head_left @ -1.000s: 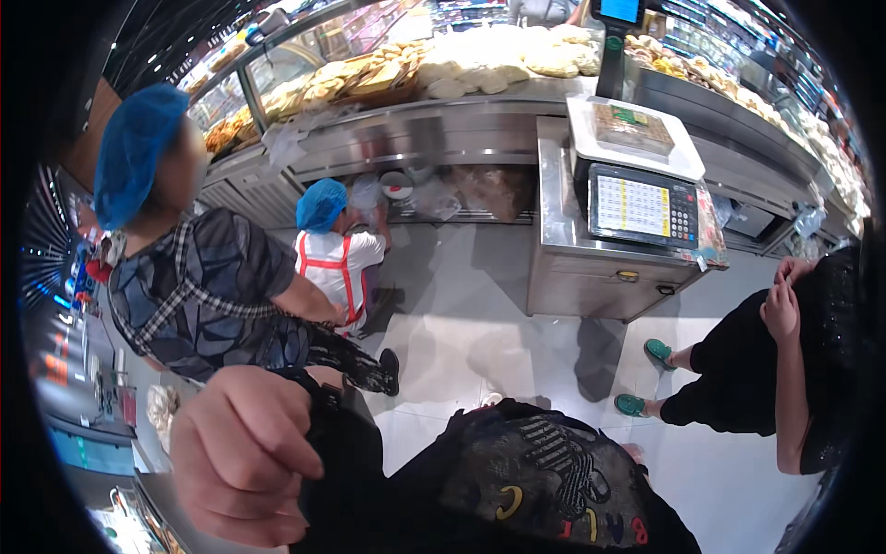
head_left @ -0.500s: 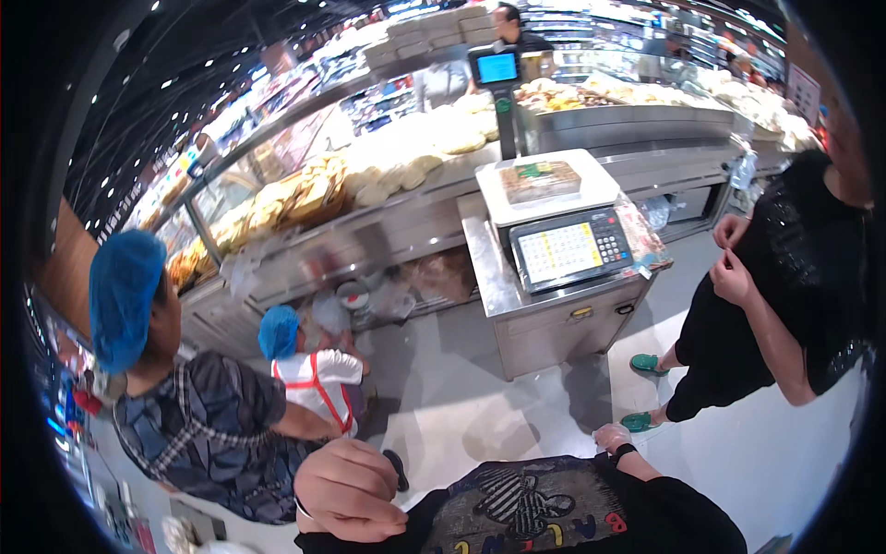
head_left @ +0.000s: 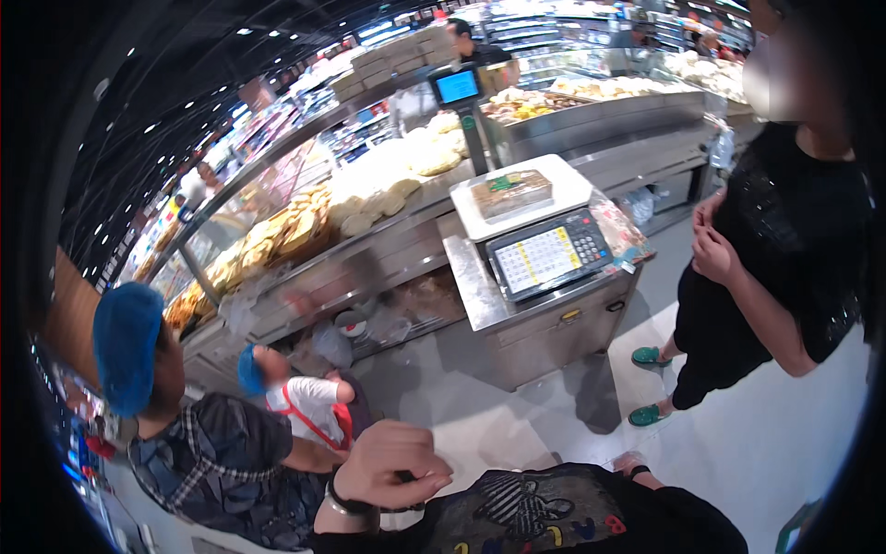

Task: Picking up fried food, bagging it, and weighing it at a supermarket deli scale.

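My left hand (head_left: 395, 464) is raised in front of my dark printed shirt (head_left: 531, 506), a dark band round its wrist. Its fingers curl loosely inward, the thumb lies alongside them, and nothing shows in them. Low at my right side, my right hand (head_left: 631, 462) is small and partly cut off by my shirt; a black wristband sits behind it and its fingers are too unclear to read. Beyond both hands, a weighing scale with a keypad (head_left: 549, 252) stands on a metal cabinet (head_left: 554, 346). A brown packaged block with a green label (head_left: 512, 192) rests on its white pan.
A person in a blue hair cap (head_left: 129, 346) stands close at left; another, in a red-trimmed apron (head_left: 318, 411), crouches by the counter. At right stands a person in black (head_left: 794, 231). A glass food counter (head_left: 369, 249) runs across the back. Pale floor (head_left: 503, 429) lies between.
My left hand has moved right and up, turning so its thumb side shows. The view has shifted. The crouching person has turned their head toward me.
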`<state>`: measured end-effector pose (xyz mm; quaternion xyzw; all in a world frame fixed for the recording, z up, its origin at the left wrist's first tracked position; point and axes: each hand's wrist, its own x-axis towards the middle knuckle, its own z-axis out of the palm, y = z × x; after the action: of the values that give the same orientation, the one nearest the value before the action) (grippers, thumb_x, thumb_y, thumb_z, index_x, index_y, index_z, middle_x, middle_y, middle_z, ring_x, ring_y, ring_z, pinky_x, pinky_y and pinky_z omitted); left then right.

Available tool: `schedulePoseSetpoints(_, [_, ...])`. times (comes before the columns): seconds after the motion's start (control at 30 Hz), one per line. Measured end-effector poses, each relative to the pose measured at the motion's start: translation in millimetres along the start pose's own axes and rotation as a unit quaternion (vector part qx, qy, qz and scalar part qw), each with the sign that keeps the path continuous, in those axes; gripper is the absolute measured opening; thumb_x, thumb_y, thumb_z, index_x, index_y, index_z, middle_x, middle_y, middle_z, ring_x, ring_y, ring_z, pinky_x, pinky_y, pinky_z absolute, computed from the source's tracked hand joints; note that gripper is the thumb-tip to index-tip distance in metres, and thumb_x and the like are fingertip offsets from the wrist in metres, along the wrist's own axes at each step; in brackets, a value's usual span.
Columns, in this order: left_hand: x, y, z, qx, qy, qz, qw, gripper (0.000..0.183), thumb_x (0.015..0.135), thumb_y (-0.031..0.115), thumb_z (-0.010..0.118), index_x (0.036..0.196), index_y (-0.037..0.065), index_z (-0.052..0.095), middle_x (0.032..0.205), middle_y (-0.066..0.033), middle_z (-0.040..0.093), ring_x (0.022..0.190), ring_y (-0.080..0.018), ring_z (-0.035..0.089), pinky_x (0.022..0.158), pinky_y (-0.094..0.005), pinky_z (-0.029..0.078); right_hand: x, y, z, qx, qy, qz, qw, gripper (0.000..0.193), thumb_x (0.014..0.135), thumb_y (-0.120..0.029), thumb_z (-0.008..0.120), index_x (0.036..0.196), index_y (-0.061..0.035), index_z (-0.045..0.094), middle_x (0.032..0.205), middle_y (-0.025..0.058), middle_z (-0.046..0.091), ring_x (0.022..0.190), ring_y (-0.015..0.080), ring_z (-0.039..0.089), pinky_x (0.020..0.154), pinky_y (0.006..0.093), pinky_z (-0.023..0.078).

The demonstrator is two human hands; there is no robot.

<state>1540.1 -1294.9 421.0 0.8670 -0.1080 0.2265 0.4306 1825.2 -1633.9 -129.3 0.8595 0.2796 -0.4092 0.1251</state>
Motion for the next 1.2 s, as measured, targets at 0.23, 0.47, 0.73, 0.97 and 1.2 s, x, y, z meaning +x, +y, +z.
schedulePoseSetpoints(0.23, [-7,-10,12,-0.008,0.033,-0.074,0.997,0.006,0.073,0.002,0.069,0.077,0.001,0.065,0.062,-0.0053,0.056,0.050,-0.0182,0.051,0.047,-0.0298,0.036,-2,-1,-14,-0.171,0.013,-0.161,0.972,0.029,0.086,-0.030,0.052,0.105,-0.0143,0.067,0.109,0.0071,0.066,0.104,0.0266,0.062,0.085,0.0410,0.051])
schedulePoseSetpoints(0.47, [-48,-31,31,-0.087,0.181,-0.189,0.961,0.006,0.076,0.003,0.068,0.076,-0.001,0.064,0.065,-0.0043,0.056,0.058,-0.0116,0.051,0.055,-0.0251,0.037,-1,-14,-34,-0.138,0.025,-0.140,0.980,0.029,0.083,-0.030,0.053,0.104,-0.0147,0.068,0.108,0.0088,0.066,0.105,0.0270,0.062,0.089,0.0407,0.049])
schedulePoseSetpoints(0.73, [-83,-52,51,-0.131,0.277,-0.264,0.914,0.015,0.080,0.006,0.068,0.068,0.003,0.058,0.064,0.0010,0.055,0.059,-0.0067,0.045,0.056,-0.0223,0.036,41,-22,-23,-0.093,0.009,-0.090,0.992,0.034,0.082,-0.035,0.052,0.105,-0.0152,0.068,0.116,0.0099,0.062,0.109,0.0273,0.059,0.092,0.0383,0.047])
schedulePoseSetpoints(0.97, [-88,-55,60,-0.140,0.315,-0.278,0.896,0.034,0.082,0.005,0.066,0.056,0.006,0.043,0.055,0.0037,0.042,0.051,-0.0053,0.037,0.050,-0.0217,0.032,9,-54,-59,-0.182,-0.019,-0.161,0.970,0.032,0.084,-0.033,0.054,0.111,-0.0195,0.066,0.119,0.0060,0.062,0.113,0.0255,0.057,0.093,0.0377,0.047])
schedulePoseSetpoints(1.2, [-85,-56,65,-0.112,0.372,-0.277,0.879,0.051,0.081,-0.006,0.063,0.054,0.010,0.023,0.051,0.0054,0.031,0.047,-0.0047,0.029,0.045,-0.0230,0.023,14,-55,-54,-0.036,-0.003,-0.052,0.998,0.036,0.087,-0.032,0.045,0.107,-0.0134,0.068,0.119,0.0059,0.062,0.112,0.0237,0.057,0.092,0.0369,0.046])
